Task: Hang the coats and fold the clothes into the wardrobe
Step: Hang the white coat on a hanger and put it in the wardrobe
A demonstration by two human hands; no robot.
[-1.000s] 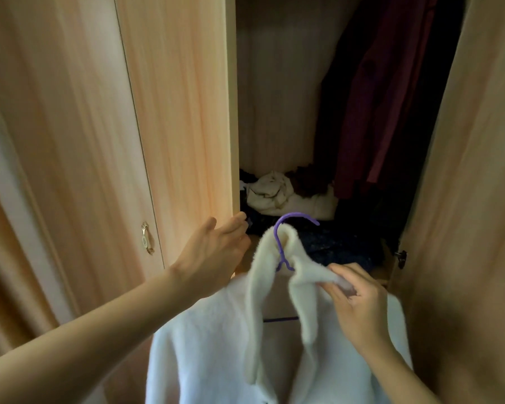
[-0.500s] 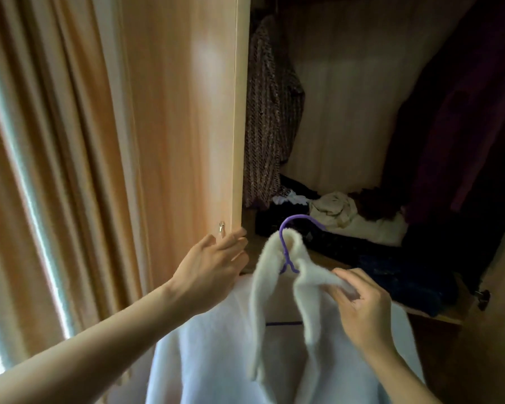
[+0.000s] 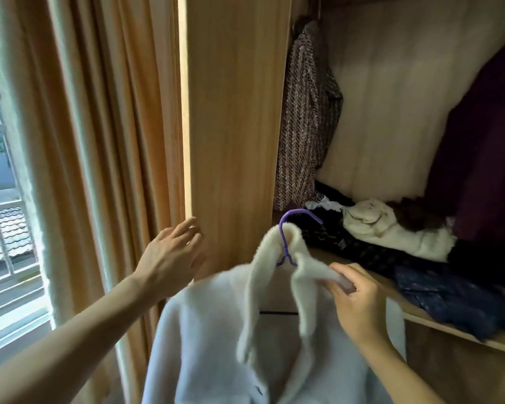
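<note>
pale wood-grain wardrobe door. fleecy white coat upright on purple hanger, hook curving rightward; right hand pinches collar; left hand splayed.

The light wooden wardrobe shelf runs from the left wall down to the right, its pale front edge bare along the near side. A loose heap of clothes lies on it: a cream fleecy garment crumpled near the back, a black patterned garment spread in front of it, and a dark navy quilted garment hanging over the front edge at the right. A small white and black piece sits at the back left, and a brown fuzzy piece lies just behind the cream one.
</note>
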